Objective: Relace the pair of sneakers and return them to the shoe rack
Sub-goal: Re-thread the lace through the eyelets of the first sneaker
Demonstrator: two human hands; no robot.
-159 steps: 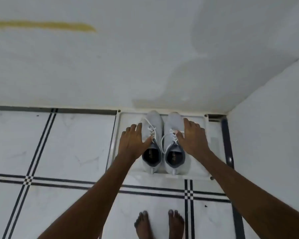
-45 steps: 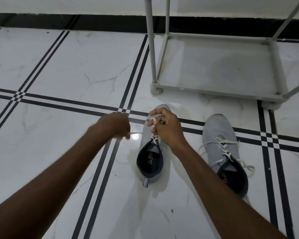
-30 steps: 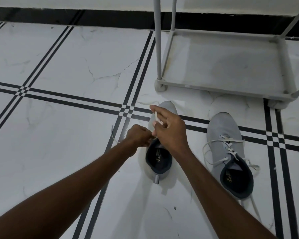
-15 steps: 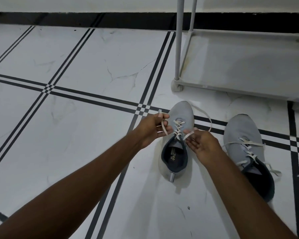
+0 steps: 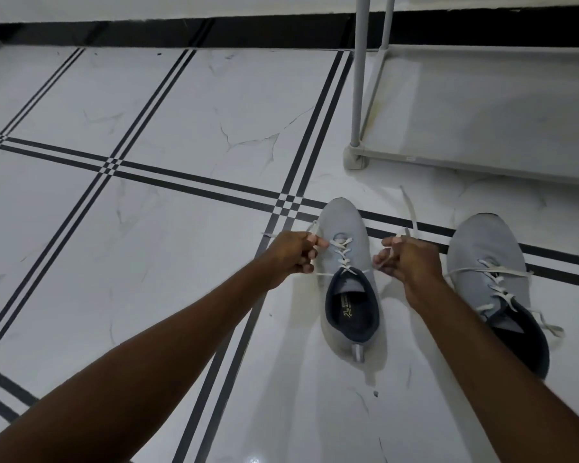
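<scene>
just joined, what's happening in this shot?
A person is lacing the left-hand sneaker on the tiled floor. The left hand and the right hand each pinch an end of its white lace, pulling outward. The second sneaker sits to the right, its lace loose and untied. Both shoes are on the floor in front of the shoe rack, not on it.

Two sneakers on the floor [image 5: 168,295]: left sneaker [image 5: 348,295] between the left hand [image 5: 290,253] and right hand [image 5: 410,259], right sneaker [image 5: 495,282] beside it, rack [image 5: 482,105] behind both
</scene>
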